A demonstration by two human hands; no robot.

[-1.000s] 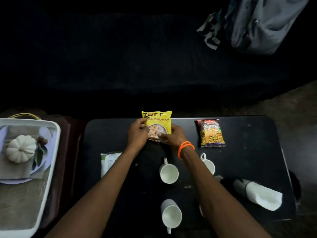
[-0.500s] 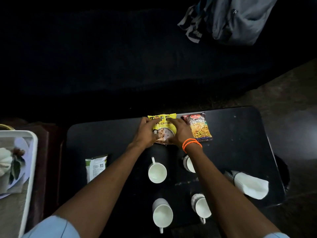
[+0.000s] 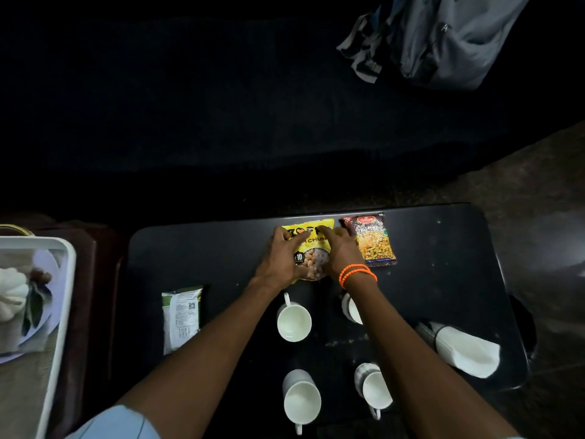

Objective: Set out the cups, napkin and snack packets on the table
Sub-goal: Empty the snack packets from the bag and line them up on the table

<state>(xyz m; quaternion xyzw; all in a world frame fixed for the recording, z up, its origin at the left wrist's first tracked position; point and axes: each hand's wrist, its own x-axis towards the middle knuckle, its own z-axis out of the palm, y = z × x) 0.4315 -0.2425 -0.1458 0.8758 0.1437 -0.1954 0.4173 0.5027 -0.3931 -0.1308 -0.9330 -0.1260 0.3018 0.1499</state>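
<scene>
A dim living room at home, by the look of it: a low black coffee table [image 3: 443, 280] set before a dark sofa [image 3: 221, 106], a grey backpack [image 3: 449, 36] on its seat, and a white tray [image 3: 60, 312] holding pumpkin decor [image 3: 11, 294].

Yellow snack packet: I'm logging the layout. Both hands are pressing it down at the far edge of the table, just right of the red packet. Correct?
Not quite. In the head view both hands press the yellow packet at the table's far edge, but it lies left of the red packet, not right.
</scene>
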